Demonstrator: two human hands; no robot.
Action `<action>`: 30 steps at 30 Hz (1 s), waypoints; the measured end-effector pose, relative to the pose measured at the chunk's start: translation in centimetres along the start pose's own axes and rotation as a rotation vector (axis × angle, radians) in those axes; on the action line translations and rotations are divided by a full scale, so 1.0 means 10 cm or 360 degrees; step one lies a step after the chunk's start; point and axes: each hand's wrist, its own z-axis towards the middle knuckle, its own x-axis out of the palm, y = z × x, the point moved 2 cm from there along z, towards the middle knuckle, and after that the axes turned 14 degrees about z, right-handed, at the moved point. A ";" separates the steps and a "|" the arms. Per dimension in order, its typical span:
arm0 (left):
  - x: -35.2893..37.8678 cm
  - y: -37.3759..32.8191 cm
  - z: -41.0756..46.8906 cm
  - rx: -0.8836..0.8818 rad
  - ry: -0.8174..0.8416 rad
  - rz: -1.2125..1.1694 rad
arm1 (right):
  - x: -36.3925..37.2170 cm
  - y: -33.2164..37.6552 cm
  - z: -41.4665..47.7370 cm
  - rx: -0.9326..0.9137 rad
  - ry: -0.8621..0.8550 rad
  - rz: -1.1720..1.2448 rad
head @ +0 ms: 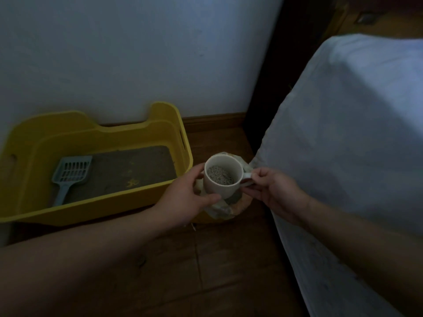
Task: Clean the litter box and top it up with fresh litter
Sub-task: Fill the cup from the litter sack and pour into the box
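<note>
A yellow litter box (160,191) stands on the floor against the wall, with grey-brown litter (128,172) spread flat inside. A pale blue slotted scoop (71,175) lies in its left part. A white mug (223,179) holding grey litter granules is held upright just right of the box. My left hand (190,195) cups the mug's left side and base. My right hand (272,191) pinches its handle. Under the mug sits an open litter bag (226,207), mostly hidden.
A bed with a white sheet (343,133) fills the right side, close to my right arm. Wooden floor (229,271) lies in front. A white wall (137,53) with a wooden skirting board runs behind the box.
</note>
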 end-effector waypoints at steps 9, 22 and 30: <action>-0.42 -0.06 -0.14 0.0059 -0.0198 -0.0259 | 0.40 0.19 -0.07 -0.0168 0.0269 -0.0117; -1.15 0.38 -0.46 -0.0041 -0.0507 -0.0311 | 1.41 0.04 0.21 -0.0229 0.0553 -0.0322; -1.54 0.74 -0.63 -0.0163 -0.0660 -0.0380 | 1.97 -0.10 0.46 -0.0281 0.0764 -0.0493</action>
